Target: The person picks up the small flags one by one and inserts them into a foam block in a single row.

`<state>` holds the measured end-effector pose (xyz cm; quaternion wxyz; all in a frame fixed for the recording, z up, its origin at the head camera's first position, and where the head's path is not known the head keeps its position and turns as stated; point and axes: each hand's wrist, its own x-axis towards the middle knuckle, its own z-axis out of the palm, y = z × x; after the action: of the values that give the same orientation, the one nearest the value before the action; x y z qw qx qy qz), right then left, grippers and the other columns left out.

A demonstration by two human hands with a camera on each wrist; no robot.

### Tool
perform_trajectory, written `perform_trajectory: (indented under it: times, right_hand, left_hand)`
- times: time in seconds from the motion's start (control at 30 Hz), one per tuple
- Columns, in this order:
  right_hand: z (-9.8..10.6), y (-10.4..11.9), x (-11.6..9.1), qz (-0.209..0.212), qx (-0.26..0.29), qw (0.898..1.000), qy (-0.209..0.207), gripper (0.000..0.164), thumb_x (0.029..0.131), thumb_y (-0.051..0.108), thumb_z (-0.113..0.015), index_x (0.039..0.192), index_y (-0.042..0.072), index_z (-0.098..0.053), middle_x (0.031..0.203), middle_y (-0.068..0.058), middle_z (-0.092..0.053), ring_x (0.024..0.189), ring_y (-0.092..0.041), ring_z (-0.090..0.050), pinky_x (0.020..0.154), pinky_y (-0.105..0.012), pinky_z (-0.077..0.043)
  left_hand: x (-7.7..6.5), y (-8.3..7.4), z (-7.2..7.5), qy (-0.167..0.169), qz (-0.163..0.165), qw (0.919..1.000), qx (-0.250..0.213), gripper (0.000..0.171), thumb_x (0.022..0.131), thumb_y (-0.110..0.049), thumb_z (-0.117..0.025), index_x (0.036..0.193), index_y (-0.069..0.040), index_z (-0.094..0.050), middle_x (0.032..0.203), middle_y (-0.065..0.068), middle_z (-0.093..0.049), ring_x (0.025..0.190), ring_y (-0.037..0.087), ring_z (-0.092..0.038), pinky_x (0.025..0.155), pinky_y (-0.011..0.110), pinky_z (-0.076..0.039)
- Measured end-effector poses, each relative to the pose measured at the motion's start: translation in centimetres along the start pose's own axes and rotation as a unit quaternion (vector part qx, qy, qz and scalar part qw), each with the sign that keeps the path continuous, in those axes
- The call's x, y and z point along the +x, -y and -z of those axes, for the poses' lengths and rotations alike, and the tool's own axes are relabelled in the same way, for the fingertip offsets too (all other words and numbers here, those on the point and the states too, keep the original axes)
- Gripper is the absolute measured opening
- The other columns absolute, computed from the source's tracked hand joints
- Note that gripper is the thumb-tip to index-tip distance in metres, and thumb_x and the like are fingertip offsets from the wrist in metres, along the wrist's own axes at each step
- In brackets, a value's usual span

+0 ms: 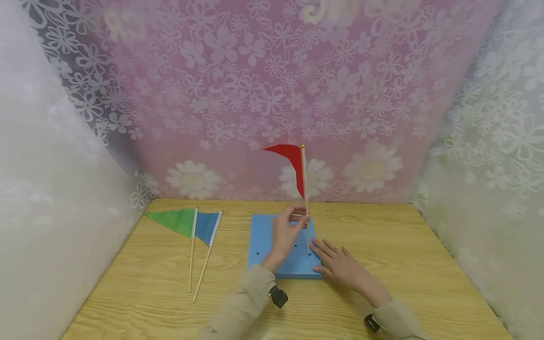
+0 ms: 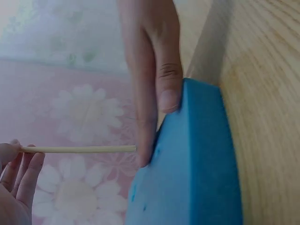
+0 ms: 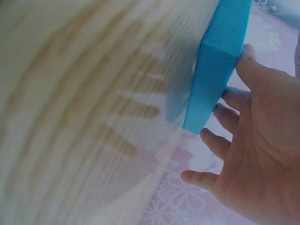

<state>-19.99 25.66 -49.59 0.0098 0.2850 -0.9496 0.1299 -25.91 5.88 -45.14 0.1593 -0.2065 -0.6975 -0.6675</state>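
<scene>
My left hand (image 1: 285, 235) pinches the thin wooden stick of a red pennant flag (image 1: 294, 158) between thumb and fingers, holding it upright above a blue foam block (image 1: 264, 231). In the left wrist view the bare lower end of the stick (image 2: 93, 149) points at the block's top, with a gap between them. Small dark holes dot that top; from the head view, the stick's end overlaps the near right hole (image 1: 310, 254). With fingers spread, my right hand (image 1: 346, 270) rests along the block's right edge, thumb and fingertips touching it.
Left of the block, a green pennant flag (image 1: 180, 222) and a blue pennant flag (image 1: 207, 226) lie side by side on the wooden table (image 1: 382, 226), their sticks toward me. Flower-patterned curtains (image 1: 238, 94) stand behind and at both sides. Each wrist wears a small black device (image 1: 278, 297).
</scene>
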Motion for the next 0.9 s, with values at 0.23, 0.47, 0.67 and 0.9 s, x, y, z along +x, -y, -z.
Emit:
perform_trajectory:
  times: [0.23,0.47,0.67,0.9]
  right_hand:
    - [0.0,0.0,0.1,-0.010,-0.009,1.000,0.016,0.066,0.104,0.046,-0.051,0.158,0.011,-0.037,0.164,-0.012,-0.032,0.148,-0.043,-0.031,0.105,-0.080,-0.028]
    - [0.0,0.1,0.2,-0.020,-0.012,0.999,0.023,0.065,0.105,0.046,-0.049,0.158,0.011,-0.035,0.165,-0.011,-0.030,0.149,-0.041,-0.029,0.107,-0.079,-0.027]
    - [0.1,0.2,0.1,-0.018,-0.016,1.000,0.018,0.065,0.105,0.045,-0.051,0.158,0.010,-0.036,0.164,-0.012,-0.031,0.149,-0.041,-0.031,0.106,-0.079,-0.028]
    - [0.1,0.3,0.0,-0.011,-0.027,1.000,0.011,0.064,0.105,0.043,-0.052,0.157,0.009,-0.038,0.163,-0.013,-0.033,0.147,-0.042,-0.033,0.105,-0.078,-0.031]
  left_hand:
    - [-0.6,1.2,-1.0,0.004,-0.004,0.9997,0.024,0.019,0.092,-0.010,-0.075,0.112,-0.010,-0.072,0.102,0.006,-0.075,0.084,0.015,-0.075,0.070,0.021,-0.061]
    - [-0.7,1.7,-1.2,0.002,-0.003,0.9993,0.037,0.019,0.092,-0.012,-0.075,0.110,-0.011,-0.072,0.101,0.005,-0.075,0.084,0.012,-0.075,0.069,0.020,-0.060]
    - [-0.8,2.0,-1.3,0.005,-0.008,0.9978,0.065,0.020,0.093,-0.020,-0.075,0.110,-0.011,-0.072,0.101,0.002,-0.076,0.083,0.010,-0.074,0.069,0.018,-0.059]
    - [-1.3,2.4,-1.3,0.010,-0.001,0.9966,0.082,0.017,0.092,-0.018,-0.077,0.107,-0.012,-0.072,0.099,0.002,-0.076,0.084,0.011,-0.074,0.069,0.018,-0.059]
